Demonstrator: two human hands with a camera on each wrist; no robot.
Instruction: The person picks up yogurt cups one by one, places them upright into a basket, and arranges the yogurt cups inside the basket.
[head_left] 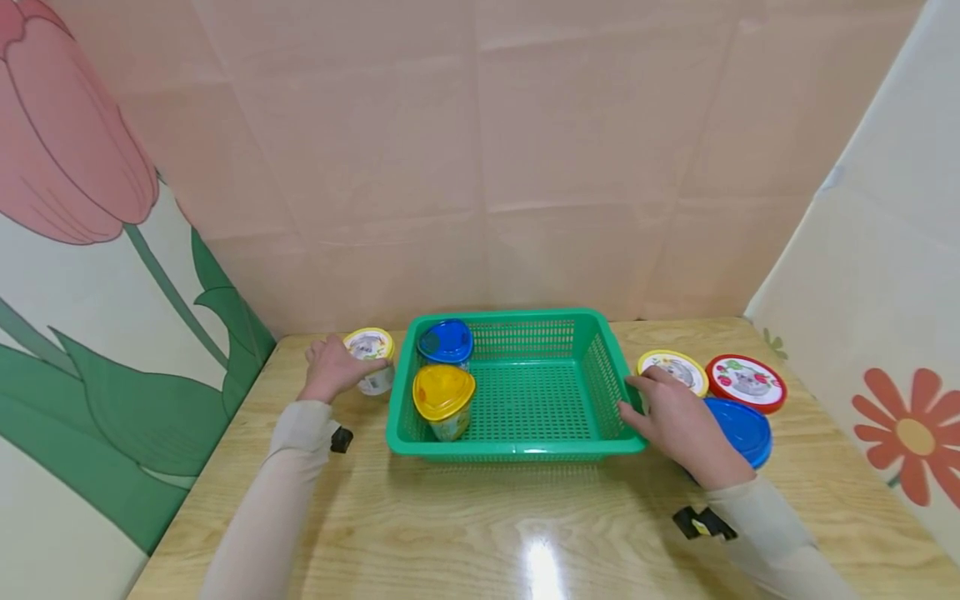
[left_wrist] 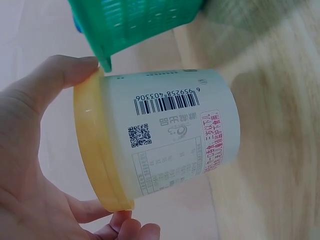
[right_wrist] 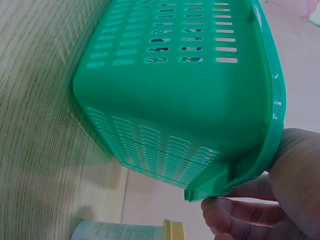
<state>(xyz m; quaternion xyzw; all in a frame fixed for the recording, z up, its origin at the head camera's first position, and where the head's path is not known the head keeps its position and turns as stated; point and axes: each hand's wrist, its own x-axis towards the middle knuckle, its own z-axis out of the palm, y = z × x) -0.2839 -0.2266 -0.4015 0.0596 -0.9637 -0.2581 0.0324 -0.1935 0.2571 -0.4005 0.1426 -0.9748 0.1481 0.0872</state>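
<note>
My left hand point(head_left: 333, 368) grips a white tub with a yellow lid point(head_left: 371, 342) around the lid, left of the green basket. In the left wrist view the thumb and fingers span the lid, and the tub's white side point(left_wrist: 170, 130) shows a barcode. My right hand point(head_left: 678, 425) holds the right rim of the green plastic basket point(head_left: 517, 448), thumb at the rim and fingers beneath it in the right wrist view. Inside the basket, on its left side, stand a blue-lidded container point(head_left: 447, 340) and a yellow-lidded container point(head_left: 444, 392).
Right of the basket stand another yellow-lidded tub point(head_left: 672, 369), a red-lidded tub point(head_left: 747, 383) and a blue-lidded container point(head_left: 738, 429), partly behind my right hand. The wooden table point(head_left: 465, 533) meets a pinkish covered wall point(head_left: 480, 183) at the back.
</note>
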